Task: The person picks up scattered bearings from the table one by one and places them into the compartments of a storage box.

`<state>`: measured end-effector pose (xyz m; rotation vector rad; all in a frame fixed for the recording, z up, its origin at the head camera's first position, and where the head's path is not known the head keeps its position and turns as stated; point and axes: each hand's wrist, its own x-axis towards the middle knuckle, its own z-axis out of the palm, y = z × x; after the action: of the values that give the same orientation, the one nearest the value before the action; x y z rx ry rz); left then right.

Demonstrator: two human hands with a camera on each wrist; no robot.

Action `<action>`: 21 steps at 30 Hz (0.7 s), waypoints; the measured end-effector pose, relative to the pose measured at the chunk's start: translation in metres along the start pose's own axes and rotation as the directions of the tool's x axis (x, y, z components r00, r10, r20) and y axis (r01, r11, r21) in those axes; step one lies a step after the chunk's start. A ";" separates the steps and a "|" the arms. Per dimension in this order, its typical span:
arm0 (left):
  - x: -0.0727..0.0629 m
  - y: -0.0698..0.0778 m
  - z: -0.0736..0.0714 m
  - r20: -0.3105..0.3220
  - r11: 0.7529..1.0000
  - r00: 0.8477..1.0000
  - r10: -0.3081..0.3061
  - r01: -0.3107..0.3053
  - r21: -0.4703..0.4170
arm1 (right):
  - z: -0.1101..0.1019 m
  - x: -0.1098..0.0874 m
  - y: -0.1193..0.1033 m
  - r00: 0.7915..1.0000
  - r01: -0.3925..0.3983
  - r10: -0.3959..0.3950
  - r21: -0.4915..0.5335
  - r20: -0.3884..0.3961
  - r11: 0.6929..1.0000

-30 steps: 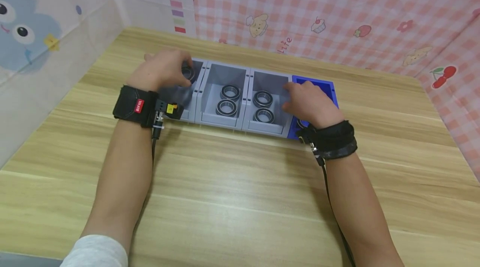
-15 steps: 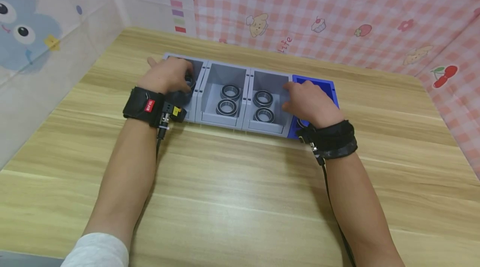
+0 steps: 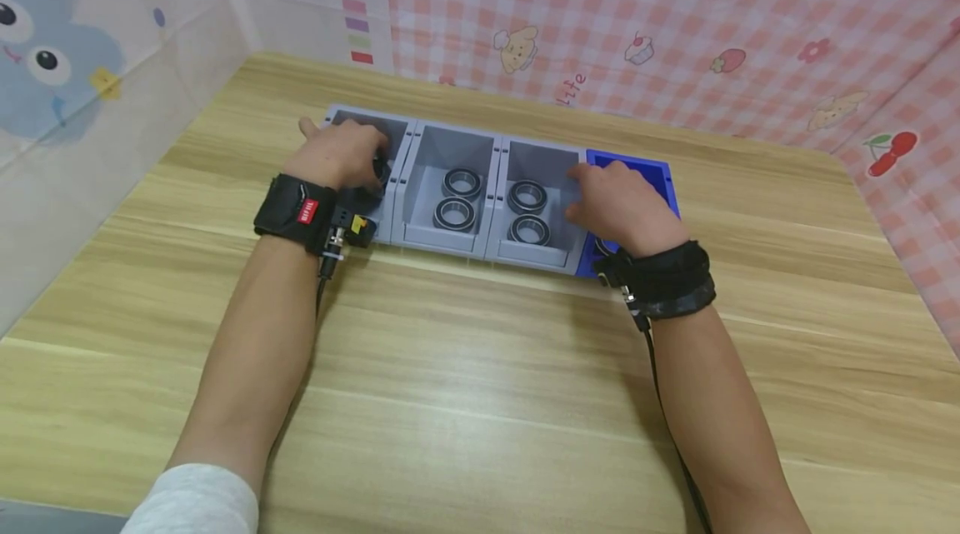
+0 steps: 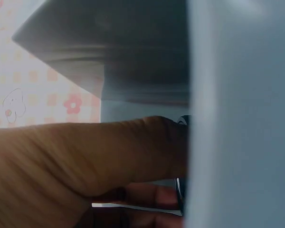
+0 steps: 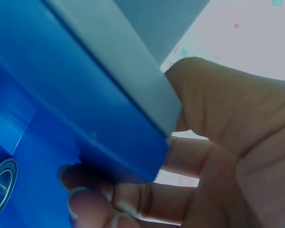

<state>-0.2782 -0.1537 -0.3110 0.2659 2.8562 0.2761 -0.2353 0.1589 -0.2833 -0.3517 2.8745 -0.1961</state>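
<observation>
My left hand [image 3: 337, 155] reaches into the leftmost grey storage bin [image 3: 360, 112] and pinches a ball bearing [image 3: 382, 170], mostly hidden behind the fingers. In the left wrist view, thumb and fingers [image 4: 152, 147] lie around the bearing's dark edge [image 4: 179, 190], with the bin wall covering the rest. My right hand [image 3: 622, 205] grips the side walls where the blue bin [image 3: 626, 159] meets the grey one beside it. In the right wrist view, its fingers curl inside the blue bin near another bearing [image 5: 12, 172].
Two more grey bins stand between my hands, joined in one row. The left one holds two bearings [image 3: 454, 215], as does the right one, with a bearing [image 3: 528, 230] near its front. The wooden table [image 3: 465, 376] meets a checked curtain [image 3: 675, 26] behind.
My left hand has moved right and lower into the leftmost bin with the bearing, which is now more hidden. The right hand has stayed in place.
</observation>
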 end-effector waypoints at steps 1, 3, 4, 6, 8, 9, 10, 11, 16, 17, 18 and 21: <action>0.000 0.000 0.000 -0.002 1.000 1.000 -0.003 0.003 0.002 | 0.000 0.000 0.000 1.000 0.000 0.000 0.001 0.001 1.000; 0.000 0.001 0.000 -0.005 1.000 1.000 -0.003 0.003 0.008 | 0.000 -0.001 0.000 1.000 0.001 -0.001 0.000 -0.001 1.000; 0.000 0.002 0.001 -0.006 1.000 1.000 -0.003 0.003 0.012 | 0.000 -0.001 0.000 1.000 0.002 -0.002 -0.001 -0.001 1.000; 0.000 0.003 0.001 -0.009 1.000 1.000 -0.002 0.002 0.020 | -0.001 -0.001 0.001 1.000 0.004 -0.004 -0.003 -0.005 1.000; 0.000 0.003 0.001 -0.013 1.000 1.000 0.002 -0.002 0.029 | -0.001 -0.001 0.001 1.000 0.004 -0.004 -0.004 -0.007 1.000; 0.000 0.003 0.001 -0.014 0.999 1.000 0.005 -0.005 0.034 | -0.001 -0.001 0.001 1.000 0.005 -0.005 -0.005 -0.007 1.000; 0.000 0.003 0.002 -0.016 0.999 1.000 0.009 -0.009 0.038 | -0.001 -0.001 0.001 1.000 0.006 -0.006 -0.007 -0.008 1.000; 0.000 0.002 0.002 -0.019 0.999 1.000 0.013 -0.012 0.041 | 0.000 -0.001 0.001 1.000 0.006 -0.007 -0.007 -0.009 1.000; 0.000 -0.001 0.004 -0.026 0.999 0.999 0.024 -0.023 0.047 | 0.003 0.002 0.000 1.000 0.004 -0.004 0.006 -0.011 1.000; 0.000 -0.002 0.005 -0.026 0.999 0.999 0.024 -0.022 0.045 | 0.004 0.003 0.000 1.000 0.003 -0.003 0.009 -0.011 1.000; -0.001 -0.003 0.008 -0.020 0.999 1.000 0.022 -0.021 0.042 | 0.007 0.004 0.000 1.000 0.004 -0.004 0.013 -0.005 1.000; -0.005 -0.005 0.017 0.003 1.000 1.000 0.013 -0.013 0.025 | 0.016 0.003 0.001 1.000 0.020 -0.020 0.019 0.016 1.000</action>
<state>-0.2695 -0.1568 -0.3275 0.2899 2.8577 0.2419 -0.2345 0.1572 -0.2990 -0.3773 2.8517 -0.2228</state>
